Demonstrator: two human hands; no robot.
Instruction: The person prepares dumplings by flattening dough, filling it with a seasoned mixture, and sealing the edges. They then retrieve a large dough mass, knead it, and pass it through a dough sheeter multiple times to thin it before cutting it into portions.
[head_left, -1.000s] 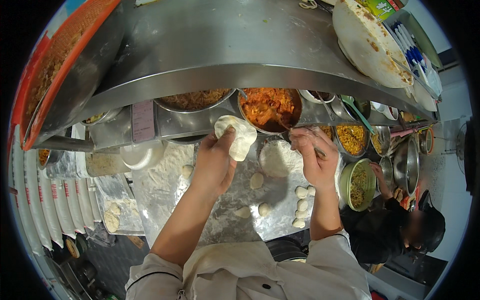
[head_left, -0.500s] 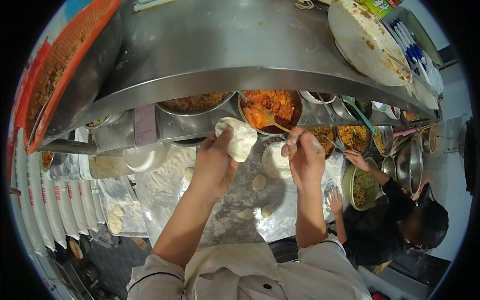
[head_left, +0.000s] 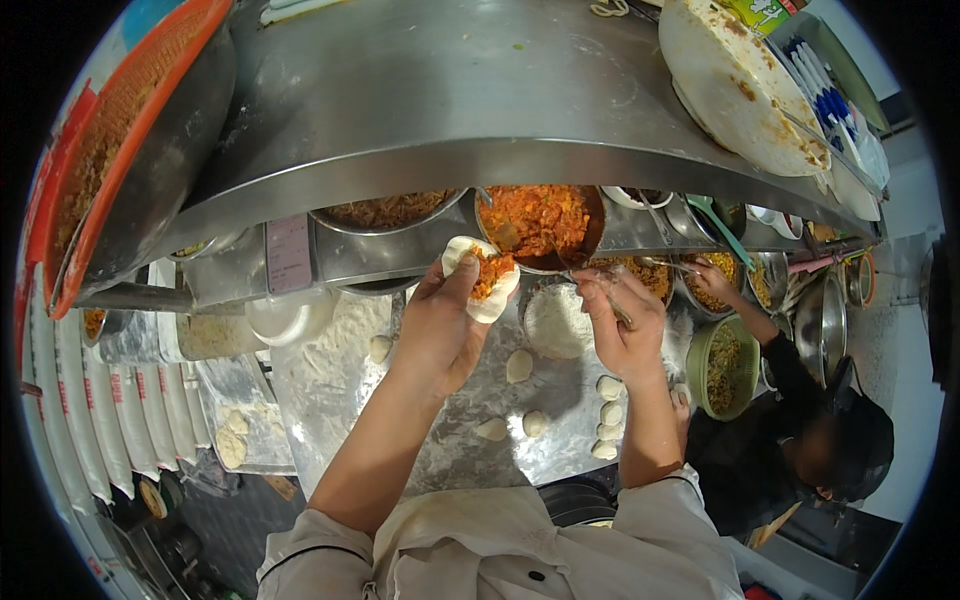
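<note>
Floured steel bench (head_left: 330, 400) carries dough balls (head_left: 607, 415) nearest. Above it the left hand (head_left: 440, 325) cups a dough round (head_left: 483, 280) with orange filling; the right hand (head_left: 622, 320) pinches a spoon (head_left: 600, 298), its bowl hard to make out. Beyond, the filling bowl (head_left: 540, 222) is partly hidden under the shelf (head_left: 450, 100).

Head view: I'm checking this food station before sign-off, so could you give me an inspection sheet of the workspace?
Surface: steel counter, dusted with flour.
Job's things: dough wrapper with orange filling, cupped in the left hand; bowl of orange filling just behind it; slim utensil in the right hand.
Clutter: dough balls scattered on the counter; flour mound; green bowl of mixed filling.
Hands: left holds the wrapper; right is closed on the utensil.
Cables: nothing seen.
Surroundings: steel shelf overhead; another person's hand reaching among the bowls at right.
</note>
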